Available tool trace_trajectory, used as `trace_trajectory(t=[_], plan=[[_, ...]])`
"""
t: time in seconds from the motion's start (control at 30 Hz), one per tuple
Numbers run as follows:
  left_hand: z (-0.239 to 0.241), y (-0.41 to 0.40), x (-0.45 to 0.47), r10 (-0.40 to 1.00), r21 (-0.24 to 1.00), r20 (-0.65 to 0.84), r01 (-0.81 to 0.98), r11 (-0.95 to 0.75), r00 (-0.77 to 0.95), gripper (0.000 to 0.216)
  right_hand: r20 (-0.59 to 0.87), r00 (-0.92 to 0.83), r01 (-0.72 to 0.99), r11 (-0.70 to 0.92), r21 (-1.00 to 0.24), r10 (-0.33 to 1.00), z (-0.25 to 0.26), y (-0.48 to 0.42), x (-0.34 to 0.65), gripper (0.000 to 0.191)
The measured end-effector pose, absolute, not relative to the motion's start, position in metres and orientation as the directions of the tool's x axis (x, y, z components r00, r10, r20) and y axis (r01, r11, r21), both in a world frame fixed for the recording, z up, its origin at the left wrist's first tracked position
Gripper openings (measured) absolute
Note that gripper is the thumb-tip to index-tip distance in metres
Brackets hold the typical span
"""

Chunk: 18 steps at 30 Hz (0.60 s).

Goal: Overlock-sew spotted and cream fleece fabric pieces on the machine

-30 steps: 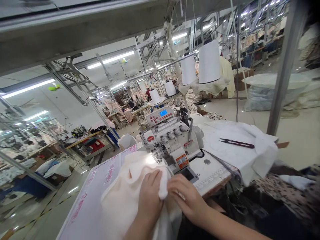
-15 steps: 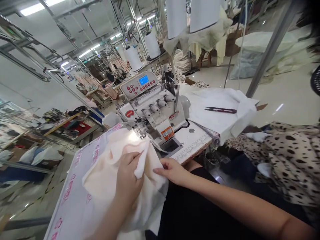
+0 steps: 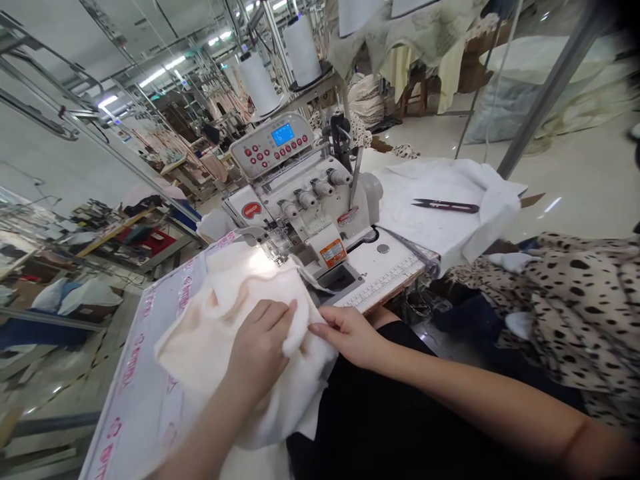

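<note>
- Left hand (image 3: 259,340) has slid up the fold (image 3: 296,327) — fingers pressed together.
- Right hand (image 3: 347,337): fingers together on the cream fabric (image 3: 225,347), no pinch.
- Fabric bunched at the overlocker's presser foot (image 3: 274,248) — we advise flattening.

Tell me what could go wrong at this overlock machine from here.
The cream fabric lies bunched in folds right up to the presser foot of the overlock machine, so it might feed unevenly and stitch in a pleat. The left hand and right hand are close to that foot, so a slip could bring a finger under it. The thread snips rest on loose white fabric and could slide off if that cloth gets tugged.
</note>
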State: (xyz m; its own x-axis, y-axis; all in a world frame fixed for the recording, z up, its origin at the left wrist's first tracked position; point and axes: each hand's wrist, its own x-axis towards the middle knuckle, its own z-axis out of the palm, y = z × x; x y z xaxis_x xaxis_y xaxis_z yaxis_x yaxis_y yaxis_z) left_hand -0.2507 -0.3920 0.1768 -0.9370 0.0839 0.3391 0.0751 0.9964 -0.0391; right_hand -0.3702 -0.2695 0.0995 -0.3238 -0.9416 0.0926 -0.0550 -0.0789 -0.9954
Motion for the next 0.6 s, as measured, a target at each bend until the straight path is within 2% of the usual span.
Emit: trace_trajectory(t=[0.17,0.27,0.43,0.5,0.6], plan=[[0.176,-0.398,-0.260,0.094,-0.103,0.358,0.060,0.993,-0.929,0.036,0.135,-0.345,-0.191,-0.072,-0.979,-0.929,0.099,-0.282,-0.380,0.033],[0.180,-0.400,-0.261,0.046,-0.066,0.394,0.022,0.998,-0.918,0.033,0.148,-0.352,-0.239,-0.065,-0.969,-0.924,0.101,-0.285,-0.383,0.034],[0.181,-0.388,-0.250,-0.140,0.115,0.417,-0.100,0.988,-0.898,0.032,0.089,-0.353,-0.130,-0.045,-0.990,-0.931,0.101,-0.272,-0.375,0.030],[0.177,-0.382,-0.247,-0.132,0.122,0.415,-0.089,0.988,-0.900,0.032,0.059,-0.350,-0.069,-0.037,-0.997,-0.935,0.099,-0.266,-0.371,0.028],[0.173,-0.379,-0.248,-0.056,0.059,0.408,-0.035,0.998,-0.911,0.032,0.060,-0.353,-0.055,-0.043,-0.998,-0.934,0.097,-0.263,-0.370,0.027]])
